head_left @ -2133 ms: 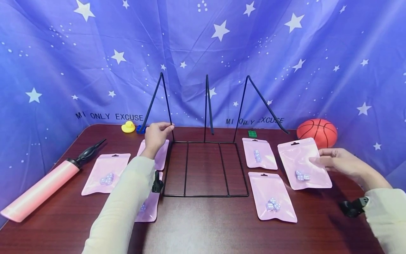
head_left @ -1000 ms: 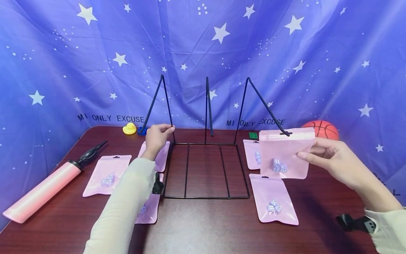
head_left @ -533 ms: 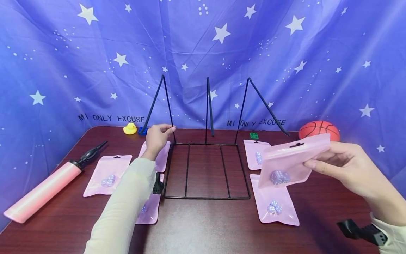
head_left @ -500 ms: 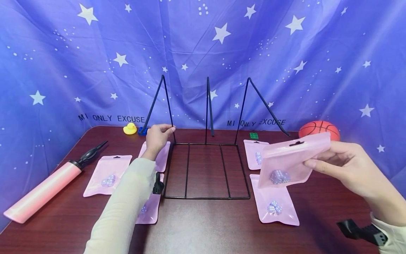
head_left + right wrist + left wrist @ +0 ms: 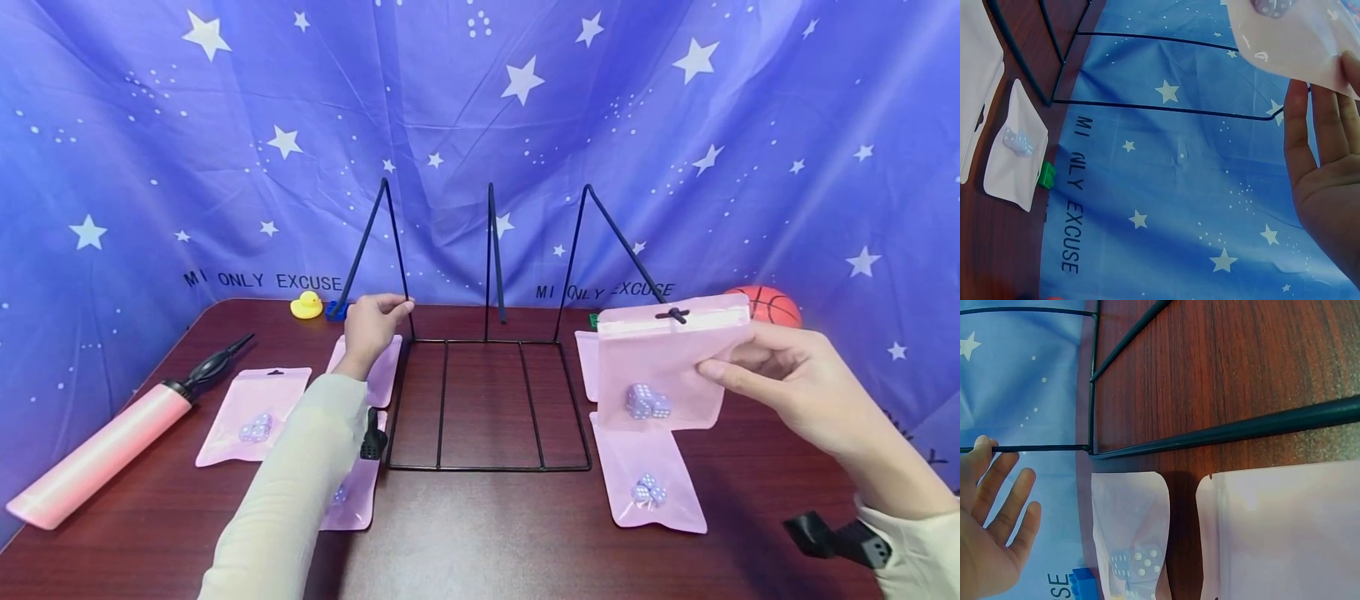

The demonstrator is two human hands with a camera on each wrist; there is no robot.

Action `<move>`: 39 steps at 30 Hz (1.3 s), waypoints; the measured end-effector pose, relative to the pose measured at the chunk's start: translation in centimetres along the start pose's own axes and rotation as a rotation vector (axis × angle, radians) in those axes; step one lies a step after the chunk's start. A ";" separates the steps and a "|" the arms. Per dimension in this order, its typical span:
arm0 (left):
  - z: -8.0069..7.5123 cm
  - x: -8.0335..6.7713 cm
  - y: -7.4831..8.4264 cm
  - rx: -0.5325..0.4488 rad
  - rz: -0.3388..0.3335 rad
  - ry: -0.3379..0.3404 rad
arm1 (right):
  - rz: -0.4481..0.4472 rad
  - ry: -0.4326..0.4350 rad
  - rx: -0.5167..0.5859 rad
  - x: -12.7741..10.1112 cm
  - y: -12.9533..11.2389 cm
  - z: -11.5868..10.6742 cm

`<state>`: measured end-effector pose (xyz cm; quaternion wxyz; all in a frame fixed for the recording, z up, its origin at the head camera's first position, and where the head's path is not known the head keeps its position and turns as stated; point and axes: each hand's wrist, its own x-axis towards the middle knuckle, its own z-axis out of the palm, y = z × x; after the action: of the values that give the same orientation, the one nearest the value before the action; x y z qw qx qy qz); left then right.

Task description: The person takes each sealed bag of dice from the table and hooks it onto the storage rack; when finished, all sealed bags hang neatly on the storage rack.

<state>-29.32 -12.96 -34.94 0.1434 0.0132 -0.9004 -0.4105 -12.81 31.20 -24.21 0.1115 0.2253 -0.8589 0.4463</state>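
Observation:
My left hand (image 5: pixel 369 332) pinches the left rear upright of a black wire display rack (image 5: pixel 487 468) between thumb and forefinger; in the left wrist view the other fingers (image 5: pixel 1013 515) stand spread. My right hand (image 5: pixel 795 383) pinches a pink zip bag (image 5: pixel 675 354) by its right edge, thumb in front. Several pale purple dice (image 5: pixel 647 402) lie in the bottom of this raised bag. The end of the rack's right prong (image 5: pixel 626 242) shows at the bag's hang hole. In the right wrist view the bag (image 5: pixel 1291 56) fills the upper right corner.
Pink bags of dice lie on both sides of the rack, among them one at front right (image 5: pixel 651 458) and one at left (image 5: pixel 255 417). Around them are a pink hand pump (image 5: pixel 105 450), a yellow duck (image 5: pixel 306 305), a red ball (image 5: pixel 776 307) and a green toy brick (image 5: pixel 1047 175).
The bag in my right hand has come left to the right prong. Half a second ago it was tilted and off the prong; now it faces me there. My left hand stays on the upright.

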 end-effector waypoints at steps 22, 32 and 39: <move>-0.1 0.1 0.1 -0.003 -0.003 -0.012 | 0.055 0.020 -0.001 2.6 -0.1 0.8; -0.1 0.0 0.2 0.002 0.001 -0.010 | 0.044 0.029 0.020 3.8 0.5 1.2; -0.1 -0.1 0.0 -0.001 -0.004 -0.011 | 0.050 0.066 0.028 4.7 0.9 1.8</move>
<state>-29.25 -13.02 -34.92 0.1374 0.0128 -0.9010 -0.4113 -17.34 28.83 -24.07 0.1253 0.1906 -0.8537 0.4682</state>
